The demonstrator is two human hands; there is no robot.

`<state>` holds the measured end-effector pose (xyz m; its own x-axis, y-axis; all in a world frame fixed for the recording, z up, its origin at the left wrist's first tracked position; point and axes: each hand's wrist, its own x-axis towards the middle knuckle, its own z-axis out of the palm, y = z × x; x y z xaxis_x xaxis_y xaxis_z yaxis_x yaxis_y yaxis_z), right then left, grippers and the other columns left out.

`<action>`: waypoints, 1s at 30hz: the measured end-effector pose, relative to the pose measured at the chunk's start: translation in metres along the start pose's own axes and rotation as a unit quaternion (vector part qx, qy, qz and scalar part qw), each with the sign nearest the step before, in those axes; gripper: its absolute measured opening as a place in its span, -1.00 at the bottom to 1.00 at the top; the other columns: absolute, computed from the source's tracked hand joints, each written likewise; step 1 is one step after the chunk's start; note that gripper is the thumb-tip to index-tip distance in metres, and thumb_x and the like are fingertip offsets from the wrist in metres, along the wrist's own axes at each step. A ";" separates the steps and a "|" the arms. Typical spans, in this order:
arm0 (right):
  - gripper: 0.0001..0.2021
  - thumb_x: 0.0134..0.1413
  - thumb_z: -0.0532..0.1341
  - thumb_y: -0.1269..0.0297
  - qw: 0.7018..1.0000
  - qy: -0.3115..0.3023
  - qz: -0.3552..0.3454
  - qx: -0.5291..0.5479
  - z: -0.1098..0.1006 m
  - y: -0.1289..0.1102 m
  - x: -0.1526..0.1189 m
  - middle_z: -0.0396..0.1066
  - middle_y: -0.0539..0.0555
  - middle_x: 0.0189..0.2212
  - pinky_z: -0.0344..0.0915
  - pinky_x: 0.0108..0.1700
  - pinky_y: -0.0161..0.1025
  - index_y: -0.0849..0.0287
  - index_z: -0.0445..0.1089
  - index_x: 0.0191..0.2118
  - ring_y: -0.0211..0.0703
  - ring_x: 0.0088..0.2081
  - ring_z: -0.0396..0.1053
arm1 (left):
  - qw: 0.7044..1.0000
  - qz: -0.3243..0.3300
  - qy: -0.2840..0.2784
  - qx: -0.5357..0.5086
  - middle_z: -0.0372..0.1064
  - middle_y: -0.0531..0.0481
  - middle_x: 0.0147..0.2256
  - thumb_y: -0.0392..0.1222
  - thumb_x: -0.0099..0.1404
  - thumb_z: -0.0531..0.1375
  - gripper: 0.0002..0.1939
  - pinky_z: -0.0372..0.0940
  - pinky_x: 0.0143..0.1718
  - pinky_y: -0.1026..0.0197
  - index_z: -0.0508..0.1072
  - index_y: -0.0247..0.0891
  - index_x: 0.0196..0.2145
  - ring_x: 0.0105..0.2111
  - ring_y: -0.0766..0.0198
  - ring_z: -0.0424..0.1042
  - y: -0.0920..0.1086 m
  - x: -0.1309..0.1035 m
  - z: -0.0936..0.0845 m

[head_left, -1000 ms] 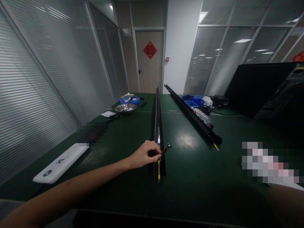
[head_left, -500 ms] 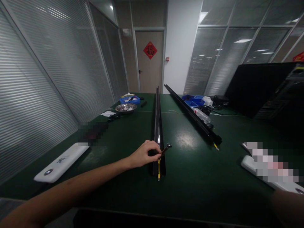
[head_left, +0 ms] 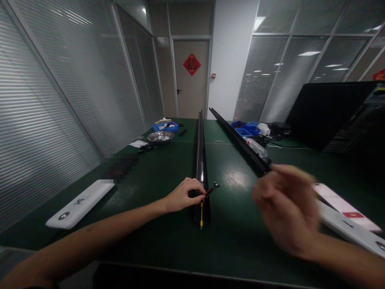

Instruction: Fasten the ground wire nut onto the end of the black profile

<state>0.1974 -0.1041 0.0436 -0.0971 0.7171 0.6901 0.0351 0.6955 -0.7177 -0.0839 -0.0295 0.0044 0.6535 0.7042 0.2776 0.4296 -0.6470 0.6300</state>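
Note:
A long black metal rail (head_left: 200,156) runs away from me along the table. Near its closest end, my left hand (head_left: 185,194) pinches a small wrench (head_left: 213,188) between thumb and fingers, the wrench head sticking up to the right. A short yellow wire (head_left: 201,214) with a ring terminal hangs from the rail just below those fingertips. My right hand (head_left: 287,212) is raised over the table to the right, apart from the rail. It is smeared by motion with its fingers bent, and whether it holds anything is unclear.
A second black rail (head_left: 234,136) lies at an angle on the right, beside blue bins (head_left: 248,128) and a plastic bottle (head_left: 256,147). White oblong cases (head_left: 80,204) lie at both sides, and a phone (head_left: 345,206) at right. A metal bowl (head_left: 160,137) stands far left.
My right hand has come in from the lower right corner toward the middle, now covering the near end of the second rail. The left hand keeps its hold on the wrench.

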 end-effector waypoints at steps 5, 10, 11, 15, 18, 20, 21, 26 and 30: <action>-0.53 0.31 0.25 0.15 0.976 -0.088 0.198 0.002 0.041 0.062 0.007 0.20 -0.04 -0.31 0.26 -0.41 -0.34 0.04 0.22 0.26 -0.25 -0.39 0.23 | 1.000 -0.001 0.007 0.002 0.53 -0.01 -0.17 -0.13 0.41 0.23 -0.86 0.13 0.06 0.12 0.56 -0.22 -0.20 -0.08 0.15 0.44 -0.001 0.001 0.001; -0.66 0.39 0.17 0.02 0.950 -0.211 0.222 0.056 0.045 0.084 0.010 0.21 -0.07 -0.42 0.14 -0.48 -0.36 0.11 0.41 0.08 -0.30 -0.49 0.16 | 1.000 -0.002 0.016 -0.005 0.54 0.00 -0.17 -0.17 0.40 0.24 -0.88 0.12 0.05 0.12 0.56 -0.21 -0.19 -0.08 0.16 0.45 0.000 0.002 0.002; -0.67 0.41 0.14 0.01 0.950 -0.214 0.219 0.061 0.044 0.084 0.009 0.21 -0.07 -0.43 0.12 -0.50 -0.36 0.13 0.43 0.04 -0.31 -0.51 0.14 | 1.000 -0.003 0.017 -0.004 0.54 0.00 -0.17 -0.17 0.40 0.24 -0.88 0.13 0.05 0.12 0.57 -0.21 -0.19 -0.08 0.15 0.45 0.001 0.002 0.002; -0.66 0.45 0.09 0.00 0.956 -0.209 0.200 0.056 0.044 0.084 0.007 0.23 -0.05 -0.43 0.07 -0.55 -0.39 0.18 0.44 -0.07 -0.35 -0.54 0.15 | 1.000 0.000 0.010 0.000 0.53 0.00 -0.17 -0.15 0.40 0.24 -0.88 0.12 0.05 0.12 0.56 -0.21 -0.20 -0.08 0.16 0.45 0.000 0.002 0.002; -0.65 0.45 0.09 0.00 0.957 -0.212 0.190 0.050 0.045 0.085 0.006 0.22 -0.06 -0.47 0.06 -0.57 -0.40 0.19 0.43 -0.13 -0.35 -0.56 0.15 | 1.000 -0.003 0.003 0.003 0.52 0.00 -0.17 -0.14 0.41 0.23 -0.87 0.12 0.06 0.11 0.56 -0.21 -0.19 -0.08 0.16 0.44 0.000 0.001 0.001; -0.65 0.45 0.08 0.01 0.958 -0.216 0.186 0.044 0.045 0.085 0.006 0.21 -0.07 -0.49 0.05 -0.58 -0.40 0.20 0.43 -0.15 -0.35 -0.57 0.14 | 1.000 -0.005 0.000 0.006 0.51 -0.01 -0.17 -0.13 0.41 0.23 -0.86 0.12 0.05 0.12 0.56 -0.21 -0.19 -0.07 0.15 0.43 0.000 0.001 0.001; -0.64 0.46 0.08 0.01 0.958 -0.217 0.184 0.041 0.045 0.085 0.007 0.20 -0.07 -0.49 0.06 -0.57 -0.40 0.20 0.43 -0.16 -0.36 -0.57 0.14 | 1.000 -0.004 -0.002 0.008 0.51 -0.01 -0.17 -0.13 0.41 0.23 -0.86 0.13 0.05 0.12 0.56 -0.21 -0.19 -0.07 0.15 0.43 0.001 0.001 0.000; -0.63 0.46 0.07 0.02 0.960 -0.217 0.172 0.035 0.043 0.085 0.007 0.22 -0.06 -0.47 0.10 -0.55 -0.39 0.22 0.43 -0.18 -0.35 -0.55 0.16 | 1.000 -0.003 -0.004 0.005 0.51 0.00 -0.18 -0.14 0.42 0.23 -0.87 0.13 0.04 0.11 0.55 -0.22 -0.20 -0.08 0.15 0.43 0.002 0.001 0.000; -0.63 0.47 0.06 0.02 0.960 -0.218 0.168 0.041 0.043 0.082 0.007 0.22 -0.06 -0.48 0.09 -0.55 -0.38 0.21 0.41 -0.23 -0.35 -0.55 0.16 | 1.000 0.001 -0.010 0.006 0.50 0.01 -0.19 -0.13 0.42 0.23 -0.86 0.14 0.02 0.12 0.54 -0.22 -0.20 -0.11 0.16 0.44 0.001 0.001 0.000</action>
<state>0.1569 -0.0437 -0.0148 -0.5020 0.8010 0.3261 0.0610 0.4090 -0.9105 -0.0828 -0.0293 0.0058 0.6665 0.6967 0.2653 0.4353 -0.6525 0.6203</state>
